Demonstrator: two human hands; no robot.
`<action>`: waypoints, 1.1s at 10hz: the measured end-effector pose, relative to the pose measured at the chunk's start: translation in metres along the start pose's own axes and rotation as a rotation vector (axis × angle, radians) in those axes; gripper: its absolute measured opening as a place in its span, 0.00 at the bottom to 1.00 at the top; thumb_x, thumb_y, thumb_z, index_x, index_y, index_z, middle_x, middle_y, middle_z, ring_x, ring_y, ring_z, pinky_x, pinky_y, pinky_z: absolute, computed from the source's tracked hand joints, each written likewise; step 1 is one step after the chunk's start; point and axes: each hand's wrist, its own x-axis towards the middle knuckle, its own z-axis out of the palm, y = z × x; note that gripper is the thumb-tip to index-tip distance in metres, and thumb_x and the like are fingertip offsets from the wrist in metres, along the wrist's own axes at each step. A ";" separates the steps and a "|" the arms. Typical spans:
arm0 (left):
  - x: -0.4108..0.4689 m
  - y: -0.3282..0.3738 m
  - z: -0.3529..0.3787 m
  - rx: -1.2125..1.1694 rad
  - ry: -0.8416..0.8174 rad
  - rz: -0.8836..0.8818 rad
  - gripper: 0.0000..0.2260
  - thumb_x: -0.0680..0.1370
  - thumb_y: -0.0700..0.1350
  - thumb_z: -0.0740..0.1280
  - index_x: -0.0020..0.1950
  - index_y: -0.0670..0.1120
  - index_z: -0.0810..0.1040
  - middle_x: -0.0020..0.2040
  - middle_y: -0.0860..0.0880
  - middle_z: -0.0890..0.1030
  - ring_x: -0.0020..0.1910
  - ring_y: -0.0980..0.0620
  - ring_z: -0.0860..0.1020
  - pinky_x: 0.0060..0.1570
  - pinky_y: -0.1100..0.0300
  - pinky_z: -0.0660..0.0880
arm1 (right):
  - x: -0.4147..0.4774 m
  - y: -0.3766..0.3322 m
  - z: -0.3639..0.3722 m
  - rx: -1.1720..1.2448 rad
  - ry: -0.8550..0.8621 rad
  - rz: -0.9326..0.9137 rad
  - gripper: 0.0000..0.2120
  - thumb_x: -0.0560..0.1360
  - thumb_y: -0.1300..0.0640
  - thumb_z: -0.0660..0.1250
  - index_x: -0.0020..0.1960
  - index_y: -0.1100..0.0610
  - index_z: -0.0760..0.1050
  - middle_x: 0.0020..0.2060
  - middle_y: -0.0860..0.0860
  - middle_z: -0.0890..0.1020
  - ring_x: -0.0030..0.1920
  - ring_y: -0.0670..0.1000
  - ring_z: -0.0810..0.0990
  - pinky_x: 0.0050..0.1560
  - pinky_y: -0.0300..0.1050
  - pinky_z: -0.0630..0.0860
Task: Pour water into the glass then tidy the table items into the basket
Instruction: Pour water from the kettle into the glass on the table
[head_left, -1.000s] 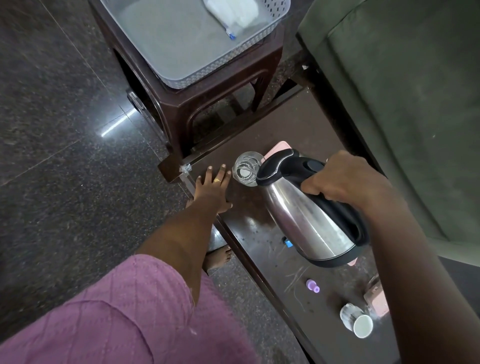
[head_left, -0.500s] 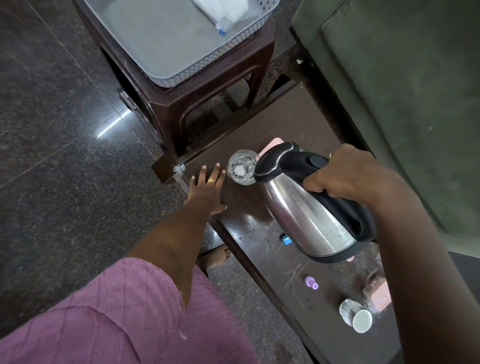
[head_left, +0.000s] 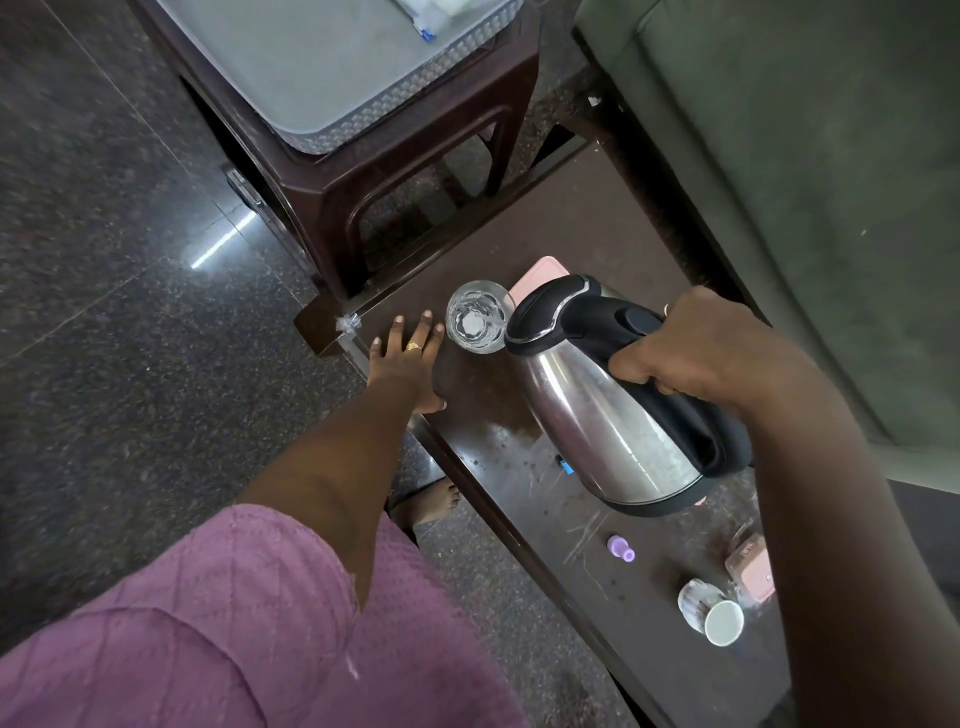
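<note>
Right hand (head_left: 711, 353): fingers curled tight round the black handle of the stainless-steel electric kettle (head_left: 608, 431), thumb side up. The kettle is off the table and tilted, with its black-lid end dipped toward 10 o'clock. That end sits at the right rim of the clear drinking glass (head_left: 477, 323).

The glass stands upright on the dark brown wooden table (head_left: 498, 415), near its far-left corner, at 11 o'clock from the kettle body. There are glints inside it (can't tell whether water is running).

Left hand (head_left: 410, 364): palm down on the table at 9 o'clock of the glass. The fingers are straight and slightly spread, with a gold ring on one. The index tip is just beside the glass; contact unclear.

Grey plastic basket (head_left: 332, 83): 12 o'clock of frame, sitting on a dark brown plastic stool (head_left: 415, 171) beyond the table end. A white packet (head_left: 431, 13) lies at its far edge, cut off by the frame.

On the table:
- A flat pink item (head_left: 540, 270) at 1 o'clock of the glass, partly behind the kettle lid.
- A small blue piece (head_left: 567, 467) at the kettle's lower edge.
- A small purple cap (head_left: 621, 548) at 6 o'clock of the kettle.
- A small white cup (head_left: 719, 621) on its side at 5 o'clock of frame.
- A pink box (head_left: 750, 566) just beyond the cup, partly behind the right forearm.

Green sofa (head_left: 805, 182) runs along the table's right side.
</note>
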 end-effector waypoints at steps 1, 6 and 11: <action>0.000 0.000 -0.001 0.001 -0.009 -0.001 0.50 0.69 0.60 0.71 0.76 0.51 0.38 0.77 0.52 0.34 0.76 0.41 0.38 0.74 0.41 0.48 | 0.000 0.000 0.001 -0.019 0.000 -0.007 0.06 0.62 0.59 0.68 0.33 0.59 0.71 0.29 0.54 0.75 0.25 0.53 0.69 0.28 0.38 0.64; 0.000 0.000 0.001 0.009 0.004 -0.005 0.50 0.69 0.60 0.71 0.76 0.51 0.39 0.77 0.52 0.35 0.76 0.41 0.39 0.74 0.41 0.48 | -0.002 0.001 0.002 -0.042 -0.002 -0.029 0.05 0.62 0.59 0.68 0.31 0.58 0.72 0.23 0.52 0.75 0.24 0.52 0.71 0.28 0.38 0.64; 0.001 -0.002 -0.001 -0.027 0.000 0.017 0.50 0.68 0.59 0.72 0.76 0.52 0.40 0.77 0.52 0.36 0.76 0.41 0.39 0.73 0.41 0.48 | -0.002 -0.002 0.003 -0.046 -0.013 -0.022 0.09 0.60 0.61 0.67 0.23 0.57 0.69 0.13 0.48 0.68 0.20 0.51 0.66 0.27 0.36 0.63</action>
